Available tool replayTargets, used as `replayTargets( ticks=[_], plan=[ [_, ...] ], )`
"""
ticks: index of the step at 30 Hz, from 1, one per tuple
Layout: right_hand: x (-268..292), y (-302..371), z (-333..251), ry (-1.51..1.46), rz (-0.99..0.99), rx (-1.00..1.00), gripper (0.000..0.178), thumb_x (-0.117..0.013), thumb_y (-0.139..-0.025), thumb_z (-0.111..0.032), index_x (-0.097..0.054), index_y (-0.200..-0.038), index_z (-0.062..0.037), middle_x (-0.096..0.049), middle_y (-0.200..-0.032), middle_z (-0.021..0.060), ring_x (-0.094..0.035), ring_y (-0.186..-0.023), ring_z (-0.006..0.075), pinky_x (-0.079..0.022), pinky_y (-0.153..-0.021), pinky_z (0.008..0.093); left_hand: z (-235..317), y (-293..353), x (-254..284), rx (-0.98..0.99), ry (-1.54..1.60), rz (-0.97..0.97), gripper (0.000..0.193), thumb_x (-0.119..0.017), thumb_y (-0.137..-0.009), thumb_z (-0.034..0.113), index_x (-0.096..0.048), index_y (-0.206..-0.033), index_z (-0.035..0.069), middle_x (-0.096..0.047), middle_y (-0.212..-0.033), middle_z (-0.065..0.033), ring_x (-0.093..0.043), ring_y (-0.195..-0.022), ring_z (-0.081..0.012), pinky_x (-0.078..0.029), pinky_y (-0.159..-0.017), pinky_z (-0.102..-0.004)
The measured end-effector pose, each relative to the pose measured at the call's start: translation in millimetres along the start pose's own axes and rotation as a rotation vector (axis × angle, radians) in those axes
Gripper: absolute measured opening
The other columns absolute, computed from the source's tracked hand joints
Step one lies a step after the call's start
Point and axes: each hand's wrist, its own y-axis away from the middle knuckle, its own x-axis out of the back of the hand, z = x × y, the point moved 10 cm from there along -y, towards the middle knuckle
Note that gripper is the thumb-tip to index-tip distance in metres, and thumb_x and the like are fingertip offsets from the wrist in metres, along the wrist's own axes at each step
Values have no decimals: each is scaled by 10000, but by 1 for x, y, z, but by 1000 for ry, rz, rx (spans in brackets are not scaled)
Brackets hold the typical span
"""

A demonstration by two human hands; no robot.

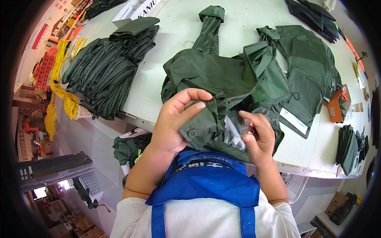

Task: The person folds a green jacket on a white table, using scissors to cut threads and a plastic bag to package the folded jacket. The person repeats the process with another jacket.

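Note:
A dark green rain jacket (214, 73) lies bunched at the table's front edge, one sleeve stretching away toward the far side. My left hand (168, 123) is closed on its fabric, thumb and forefinger close together beside a flap with a round snap (193, 133). Just to the right, my right hand (261, 139) pinches a small, partly clear piece by the jacket's opening; its kind is unclear. Between the hands, white mesh lining (231, 131) and a white label (237, 142) show inside the jacket.
A tall pile of folded green garments (107, 71) stands at the left. More green garments (303, 67) lie at the right, with a white paper strip (293, 121). An orange box (335, 107) sits near the right edge. A white box (137, 11) is at the back.

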Motion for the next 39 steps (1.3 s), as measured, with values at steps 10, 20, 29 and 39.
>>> replayTargets(
  ticks=[10,20,29,39],
  plan=[
    [-21,-4,-34,-43,101,211,174,-772,-677,-16,-665,-809,-51,-585,-708,55,-576,-620,185,-436,-558,280,7,6,-6,-165,-207,61,211,-577,-912,23,-557,-1119,-10,-615,-1010,-50,-576,-873,-69,-476,-769,-216],
    [-42,4,36,-832,21,-475,94,-630,-904,-100,-576,-870,-31,-514,-739,-38,-412,-652,33,-320,-584,200,-13,2,3,-1,43,54,201,-563,-923,49,-556,-1117,1,-631,-987,-73,-621,-863,-122,-510,-767,-255],
    [-8,16,44,-586,153,-234,500,-441,-954,-475,-410,-1181,-31,-433,-774,9,-356,-646,80,-295,-571,224,-26,0,5,96,311,0,209,-538,-934,59,-546,-1136,10,-646,-978,-108,-658,-843,-175,-550,-754,-311],
    [8,15,0,-14,101,4,329,-815,-688,-137,-643,-930,5,-628,-769,79,-570,-623,144,-427,-524,232,-16,1,5,-20,190,27,205,-517,-939,56,-539,-1139,12,-634,-1031,-106,-635,-916,-161,-528,-808,-299]
  ],
)
